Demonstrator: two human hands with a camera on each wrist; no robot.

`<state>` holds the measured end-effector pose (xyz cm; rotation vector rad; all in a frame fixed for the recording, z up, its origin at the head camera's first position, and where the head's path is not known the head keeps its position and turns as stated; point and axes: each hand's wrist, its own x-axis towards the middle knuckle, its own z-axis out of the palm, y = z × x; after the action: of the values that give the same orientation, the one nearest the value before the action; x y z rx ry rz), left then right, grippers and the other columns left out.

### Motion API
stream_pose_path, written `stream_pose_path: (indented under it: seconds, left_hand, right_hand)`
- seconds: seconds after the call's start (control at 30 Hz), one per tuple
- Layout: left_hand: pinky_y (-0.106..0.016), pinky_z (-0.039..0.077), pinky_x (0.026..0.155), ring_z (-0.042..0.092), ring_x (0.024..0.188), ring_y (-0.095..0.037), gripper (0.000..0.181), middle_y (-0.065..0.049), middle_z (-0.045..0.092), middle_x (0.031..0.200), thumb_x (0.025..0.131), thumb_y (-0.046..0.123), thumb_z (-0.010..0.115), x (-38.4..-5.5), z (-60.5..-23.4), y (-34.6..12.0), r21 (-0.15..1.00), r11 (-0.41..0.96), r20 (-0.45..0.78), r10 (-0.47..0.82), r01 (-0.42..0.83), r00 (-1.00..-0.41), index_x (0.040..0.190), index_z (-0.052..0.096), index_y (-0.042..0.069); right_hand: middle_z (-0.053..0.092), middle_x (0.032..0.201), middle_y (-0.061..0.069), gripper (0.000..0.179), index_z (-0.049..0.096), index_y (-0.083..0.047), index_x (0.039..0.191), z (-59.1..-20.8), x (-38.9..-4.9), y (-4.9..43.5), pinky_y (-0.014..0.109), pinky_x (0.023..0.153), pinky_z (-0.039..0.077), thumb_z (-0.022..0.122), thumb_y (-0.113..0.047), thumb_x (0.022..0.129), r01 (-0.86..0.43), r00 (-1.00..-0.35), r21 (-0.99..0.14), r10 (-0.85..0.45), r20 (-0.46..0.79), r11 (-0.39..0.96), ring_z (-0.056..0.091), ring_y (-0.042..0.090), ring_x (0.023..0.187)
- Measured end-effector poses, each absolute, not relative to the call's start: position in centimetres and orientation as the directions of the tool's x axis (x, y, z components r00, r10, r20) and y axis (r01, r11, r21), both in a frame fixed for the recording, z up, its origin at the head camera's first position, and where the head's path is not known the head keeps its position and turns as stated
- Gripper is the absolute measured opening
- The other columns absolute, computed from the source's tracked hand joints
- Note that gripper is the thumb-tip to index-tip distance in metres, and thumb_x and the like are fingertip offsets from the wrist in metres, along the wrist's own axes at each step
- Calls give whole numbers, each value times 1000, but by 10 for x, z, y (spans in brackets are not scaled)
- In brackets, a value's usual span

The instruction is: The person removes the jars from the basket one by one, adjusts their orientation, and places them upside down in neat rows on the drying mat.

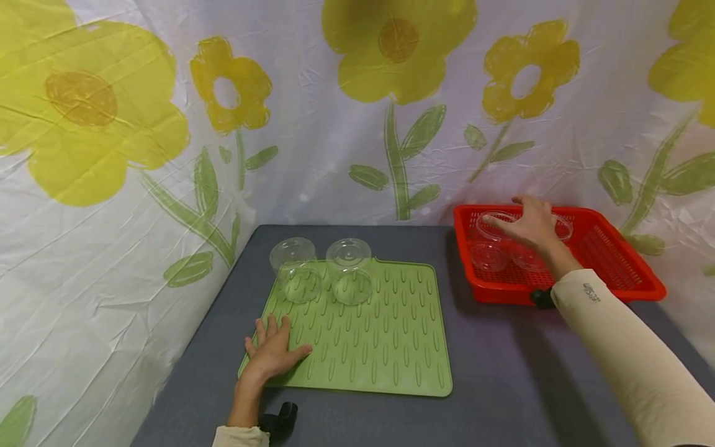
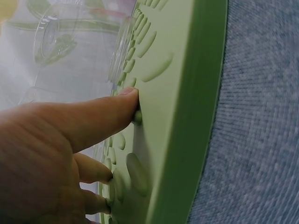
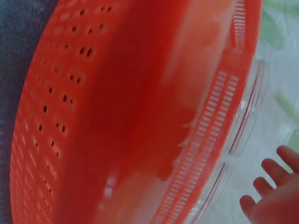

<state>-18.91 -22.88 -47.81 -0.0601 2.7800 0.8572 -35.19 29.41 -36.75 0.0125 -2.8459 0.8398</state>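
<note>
And here's the right hand, up above the far left part of the red basket, its grip released, fingers spread and the thumb out to the side! Right below it sit the clear cups in the basket, two of them side by side, their rims standing up past the basket's edge in the right wrist view. That same view shows a gap between the fingertips and those rims; whether the thumb brushes plastic, I can't tell.

Across to the left hand, grip loose as well, flat and fanned out on the near left corner of the green mat, the thumb pressed to its surface among the raised ribs. Just beyond those fingers, on the mat's far left part, stand two more: the left cup and the right cup, upside down, neighbours, mouths to the mat.

Beige sleeves cover both forearms, with a black device at each wrist. Mat and basket share the dark tabletop, well apart, basket on the right. And behind it all hangs a pale curtain splashed with big yellow flowers and green leaves!
</note>
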Motion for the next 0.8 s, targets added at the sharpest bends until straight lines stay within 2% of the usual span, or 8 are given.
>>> stream_pose_path:
  seconds: [0.23,0.47,0.63,0.8]
  left_hand:
    - [-81,-10,111,-17,149,-60,96,-42,-5,161,96,40,68,-190,-476,-228,543,833,-241,29,-110,-970,157,17,-12]
    - [-81,-9,111,-16,149,-60,96,-42,-4,161,96,41,68,-190,-479,-229,544,832,-243,33,-108,-969,157,17,-12]
    - [-81,-9,111,-16,149,-60,96,-42,-4,161,96,41,68,-189,-478,-229,557,824,-237,37,-105,-971,157,17,-12]
    - [-81,-9,111,-16,149,-60,96,-42,-4,161,96,41,68,-189,-477,-229,556,824,-236,38,-103,-971,157,17,-12]
  right_hand:
    - [24,156,38,115,23,6,156,-369,-361,302,76,109,17,67,-71,83,-74,-997,-425,-54,58,902,17,59,139]
    - [17,157,38,126,16,2,159,-370,-366,309,82,106,14,67,-78,77,-51,-997,-339,-70,-43,939,13,63,139]
    - [15,155,41,125,22,11,155,-364,-362,309,83,107,12,66,-77,78,-20,-991,-302,-58,-118,953,9,64,140]
    - [19,150,42,116,31,15,147,-359,-360,308,82,105,18,66,-73,82,-16,-987,-259,-57,-149,966,11,65,137]
